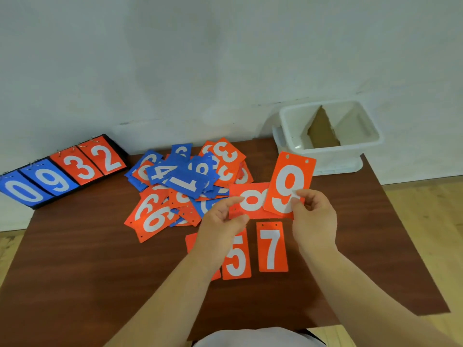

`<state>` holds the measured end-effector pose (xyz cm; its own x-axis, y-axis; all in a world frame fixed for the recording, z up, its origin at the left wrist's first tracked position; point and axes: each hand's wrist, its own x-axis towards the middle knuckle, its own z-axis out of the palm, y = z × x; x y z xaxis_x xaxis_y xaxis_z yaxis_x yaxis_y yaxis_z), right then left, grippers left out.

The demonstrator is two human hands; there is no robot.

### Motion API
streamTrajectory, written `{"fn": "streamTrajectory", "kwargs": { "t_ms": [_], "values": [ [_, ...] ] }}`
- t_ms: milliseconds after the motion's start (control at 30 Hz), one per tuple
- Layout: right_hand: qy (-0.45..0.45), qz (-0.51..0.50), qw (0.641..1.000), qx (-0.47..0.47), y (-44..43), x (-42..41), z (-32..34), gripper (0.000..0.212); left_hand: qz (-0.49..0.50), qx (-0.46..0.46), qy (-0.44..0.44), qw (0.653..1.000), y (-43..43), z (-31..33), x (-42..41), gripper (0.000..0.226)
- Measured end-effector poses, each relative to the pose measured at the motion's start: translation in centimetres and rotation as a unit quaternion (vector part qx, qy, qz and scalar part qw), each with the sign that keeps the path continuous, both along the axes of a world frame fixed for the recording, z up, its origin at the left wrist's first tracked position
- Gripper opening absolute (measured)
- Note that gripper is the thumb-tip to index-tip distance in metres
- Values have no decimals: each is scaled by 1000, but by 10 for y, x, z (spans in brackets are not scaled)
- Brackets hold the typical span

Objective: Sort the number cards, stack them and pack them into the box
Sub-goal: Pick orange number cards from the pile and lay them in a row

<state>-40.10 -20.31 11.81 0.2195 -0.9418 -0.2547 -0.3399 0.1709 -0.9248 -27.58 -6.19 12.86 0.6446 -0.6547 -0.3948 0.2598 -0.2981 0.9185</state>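
While the head view looks down over a brown wooden counter [75, 271], the right hand [313, 216] pinches an orange 9 card [290, 181] by its lower edge between thumb and fingertips, holding it upright and slightly tilted. Behind it an orange 8 card [253, 200] lies turned sideways, its right end hidden by the 9. The left hand [220, 221] sits at the left end of that 8 card with its fingers curled and the thumb over the card's lower corner; I cannot tell whether it actually pinches the card.

Nearer the person, an orange 5 card [236, 259] and an orange 7 card [272, 246] lie flat side by side, upright to the viewer, and another orange card [191, 242] shows partly from under the left forearm. A loose pile of blue and orange number cards [180, 181] lies unsorted in the middle of the counter, left of the hands.

A white plastic box [370, 136] stands open at the far right corner, with a cardboard divider [322, 131] inside. At the far left a black scoreboard [62, 171] leans back, reading 0 9 in blue and 3 2 in orange.
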Motion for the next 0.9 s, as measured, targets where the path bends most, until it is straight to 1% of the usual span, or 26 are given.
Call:
{"fn": "streamTrajectory", "kwargs": {
  "t_ms": [133, 167, 200, 267, 300, 367, 500, 600, 700, 733, 800, 833, 900],
  "values": [
    [20, 32, 999, 11, -15, -27, -12, 13, 86, 38, -19, 995, -35, -9, -33, 28],
    [28, 38, 999, 11, -21, -36, -15, 15, 94, 47, -32, 994, -42, -10, -35, 26],
    [39, 43, 998, 7, -28, -45, -17, 17, 82, 62, -59, 993, -48, -10, -34, 26],
    [71, 63, 995, -4, -44, -68, -23, 21, 0, 100, -134, 986, -56, -12, -29, 29],
    [88, 73, 993, -8, -52, -80, -28, 22, -56, 125, -173, 975, -61, -15, -27, 32],
    [124, 90, 988, -7, -68, -106, -42, 24, -167, 169, -239, 941, -73, -26, -24, 39],
    [205, 127, 970, 13, -87, -150, -78, 26, -355, 220, -284, 863, -108, -60, -32, 42],
    [240, 150, 959, 5, -96, -167, -104, 30, -434, 222, -308, 817, -135, -94, -43, 40],
    [279, 175, 944, -16, -101, -172, -126, 37, -451, 233, -323, 799, -149, -131, -55, 42],
    [299, 185, 936, -23, -102, -173, -133, 40, -448, 239, -343, 790, -150, -139, -59, 44],
    [352, 199, 914, -41, -103, -174, -144, 43, -433, 254, -414, 760, -148, -152, -66, 47],
    [381, 201, 900, -60, -103, -174, -148, 44, -418, 258, -444, 750, -146, -154, -71, 48],
    [422, 216, 873, -111, -100, -177, -152, 45, -383, 257, -471, 752, -138, -151, -81, 46]
  ]
}}
